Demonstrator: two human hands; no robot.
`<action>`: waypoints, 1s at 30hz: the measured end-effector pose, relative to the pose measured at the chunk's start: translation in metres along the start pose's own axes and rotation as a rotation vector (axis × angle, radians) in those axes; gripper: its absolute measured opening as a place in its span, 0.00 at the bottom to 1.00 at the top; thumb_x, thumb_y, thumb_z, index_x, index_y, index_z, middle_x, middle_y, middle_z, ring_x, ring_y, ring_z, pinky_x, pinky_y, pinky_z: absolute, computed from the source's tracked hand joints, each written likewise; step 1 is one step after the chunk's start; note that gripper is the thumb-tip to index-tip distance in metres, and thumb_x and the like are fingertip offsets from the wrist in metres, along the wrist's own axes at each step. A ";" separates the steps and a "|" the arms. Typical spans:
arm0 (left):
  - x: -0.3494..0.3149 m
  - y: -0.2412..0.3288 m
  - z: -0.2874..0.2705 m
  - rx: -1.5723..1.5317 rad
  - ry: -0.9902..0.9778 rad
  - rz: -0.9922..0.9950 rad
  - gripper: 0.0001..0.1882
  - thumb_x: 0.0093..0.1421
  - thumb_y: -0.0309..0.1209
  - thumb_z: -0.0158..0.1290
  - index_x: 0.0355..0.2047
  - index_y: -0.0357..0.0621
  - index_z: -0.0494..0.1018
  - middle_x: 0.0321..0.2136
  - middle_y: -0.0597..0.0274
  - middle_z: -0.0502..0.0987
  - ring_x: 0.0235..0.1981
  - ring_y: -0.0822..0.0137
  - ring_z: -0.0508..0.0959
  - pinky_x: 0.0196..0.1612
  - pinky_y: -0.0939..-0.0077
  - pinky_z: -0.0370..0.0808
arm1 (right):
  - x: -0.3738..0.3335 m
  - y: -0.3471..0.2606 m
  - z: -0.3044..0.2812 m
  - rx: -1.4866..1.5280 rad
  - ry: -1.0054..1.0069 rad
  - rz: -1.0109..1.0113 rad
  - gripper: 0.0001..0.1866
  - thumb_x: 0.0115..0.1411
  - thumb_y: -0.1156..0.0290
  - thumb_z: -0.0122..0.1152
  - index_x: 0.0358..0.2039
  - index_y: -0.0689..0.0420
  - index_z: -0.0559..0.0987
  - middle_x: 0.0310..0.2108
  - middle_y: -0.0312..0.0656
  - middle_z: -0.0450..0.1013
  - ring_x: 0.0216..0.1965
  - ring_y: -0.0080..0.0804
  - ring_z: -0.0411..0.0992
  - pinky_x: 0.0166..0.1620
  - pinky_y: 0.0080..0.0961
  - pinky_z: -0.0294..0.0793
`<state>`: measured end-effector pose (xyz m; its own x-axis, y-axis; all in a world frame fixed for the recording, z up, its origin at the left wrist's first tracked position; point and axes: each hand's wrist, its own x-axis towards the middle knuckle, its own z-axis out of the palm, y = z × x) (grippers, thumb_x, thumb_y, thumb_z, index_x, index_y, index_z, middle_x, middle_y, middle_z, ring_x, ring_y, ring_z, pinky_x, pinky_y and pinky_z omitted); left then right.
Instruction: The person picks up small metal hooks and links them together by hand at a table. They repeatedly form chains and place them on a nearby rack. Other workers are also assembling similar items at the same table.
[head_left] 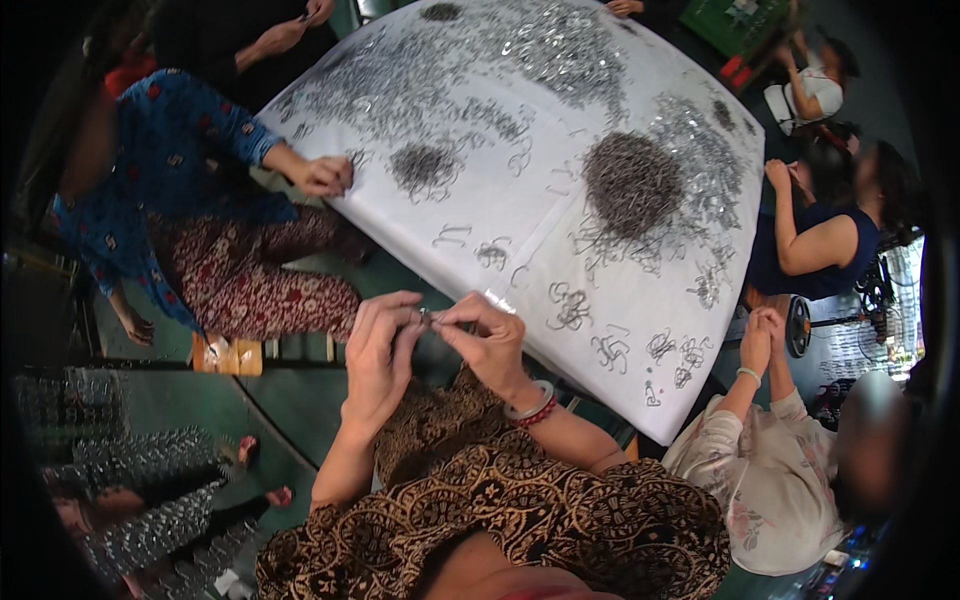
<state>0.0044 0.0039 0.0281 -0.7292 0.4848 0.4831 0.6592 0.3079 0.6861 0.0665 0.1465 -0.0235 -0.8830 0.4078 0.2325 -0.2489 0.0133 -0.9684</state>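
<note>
My left hand [380, 340] and my right hand [487, 335] meet just off the table's near edge, fingertips almost touching. Between them is a tiny greenish metal piece [425, 315], pinched from both sides; its exact kind is too small to make out. A bangle and a red bead bracelet [540, 408] circle my right wrist. Closest to my hands on the white tabletop [480, 205] lie a few bent wire pieces [492, 252] and a loose cluster of curved wire pieces [570, 306].
A dark heap of small metal parts [632, 185] and a wide spread of shiny metal pieces [565, 50] cover much of the table. A person in a blue top [190, 150] sits at the left, hand on the table edge. Another in a pale top [770, 485] works at the right.
</note>
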 end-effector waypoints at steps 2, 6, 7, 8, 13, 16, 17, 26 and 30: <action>0.000 -0.003 0.009 -0.107 0.015 -0.049 0.08 0.55 0.14 0.55 0.35 0.35 0.72 0.36 0.51 0.79 0.38 0.58 0.79 0.40 0.70 0.76 | 0.001 0.002 0.000 0.008 -0.022 -0.066 0.09 0.50 0.88 0.64 0.29 0.60 0.82 0.30 0.38 0.78 0.31 0.20 0.74 0.34 0.14 0.71; -0.002 -0.006 0.018 -0.364 0.024 -0.263 0.02 0.62 0.16 0.50 0.36 0.32 0.70 0.35 0.53 0.80 0.35 0.70 0.78 0.42 0.78 0.75 | 0.005 0.007 -0.004 0.022 -0.055 -0.038 0.09 0.52 0.86 0.65 0.34 0.60 0.82 0.33 0.38 0.78 0.33 0.21 0.74 0.36 0.17 0.74; -0.001 -0.007 0.020 -0.358 0.038 -0.250 0.03 0.62 0.15 0.50 0.35 0.32 0.70 0.35 0.53 0.80 0.36 0.69 0.79 0.42 0.77 0.76 | 0.006 0.008 -0.006 0.066 -0.044 0.018 0.10 0.53 0.84 0.66 0.36 0.60 0.82 0.34 0.38 0.78 0.33 0.21 0.75 0.37 0.18 0.74; -0.001 -0.008 0.022 -0.356 0.054 -0.235 0.04 0.61 0.14 0.50 0.35 0.32 0.70 0.34 0.53 0.80 0.36 0.68 0.79 0.41 0.76 0.76 | 0.008 0.010 -0.008 0.111 -0.032 0.077 0.10 0.53 0.83 0.67 0.37 0.59 0.82 0.35 0.38 0.79 0.33 0.21 0.75 0.39 0.18 0.75; -0.001 -0.013 0.022 -0.447 0.121 -0.234 0.06 0.58 0.12 0.50 0.33 0.33 0.69 0.31 0.52 0.78 0.35 0.65 0.79 0.40 0.75 0.74 | 0.049 0.028 -0.051 0.133 0.031 0.058 0.12 0.60 0.80 0.61 0.45 0.60 0.80 0.42 0.39 0.78 0.36 0.21 0.75 0.40 0.17 0.76; 0.001 -0.018 0.019 -0.400 0.097 -0.165 0.07 0.57 0.12 0.51 0.33 0.34 0.69 0.30 0.53 0.78 0.34 0.63 0.79 0.40 0.74 0.74 | 0.127 0.063 -0.092 -0.343 0.046 -0.073 0.10 0.63 0.76 0.58 0.42 0.62 0.82 0.33 0.40 0.80 0.27 0.20 0.74 0.32 0.19 0.75; 0.002 -0.021 0.018 -0.411 0.089 -0.157 0.07 0.56 0.12 0.52 0.33 0.35 0.70 0.30 0.53 0.78 0.32 0.61 0.79 0.40 0.72 0.73 | 0.159 0.078 -0.105 -0.406 0.052 -0.077 0.11 0.61 0.75 0.59 0.42 0.63 0.81 0.32 0.44 0.80 0.29 0.27 0.77 0.33 0.23 0.76; 0.012 -0.038 0.024 -0.285 0.040 -0.041 0.09 0.54 0.12 0.55 0.33 0.36 0.70 0.29 0.52 0.79 0.32 0.58 0.79 0.38 0.67 0.74 | 0.346 0.169 -0.130 -1.155 0.010 -0.103 0.10 0.57 0.74 0.60 0.36 0.69 0.81 0.37 0.64 0.76 0.38 0.60 0.76 0.44 0.46 0.76; 0.015 -0.035 0.020 -0.237 0.014 0.011 0.10 0.53 0.12 0.56 0.34 0.35 0.70 0.30 0.51 0.79 0.32 0.58 0.79 0.38 0.67 0.74 | 0.343 0.167 -0.119 -1.205 -0.095 0.055 0.07 0.54 0.78 0.59 0.32 0.69 0.80 0.36 0.66 0.75 0.38 0.63 0.76 0.45 0.49 0.76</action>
<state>-0.0261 0.0167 0.0010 -0.7260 0.4749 0.4975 0.6065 0.1011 0.7886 -0.2309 0.3972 -0.1165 -0.9189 0.3670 0.1449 0.2762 0.8605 -0.4280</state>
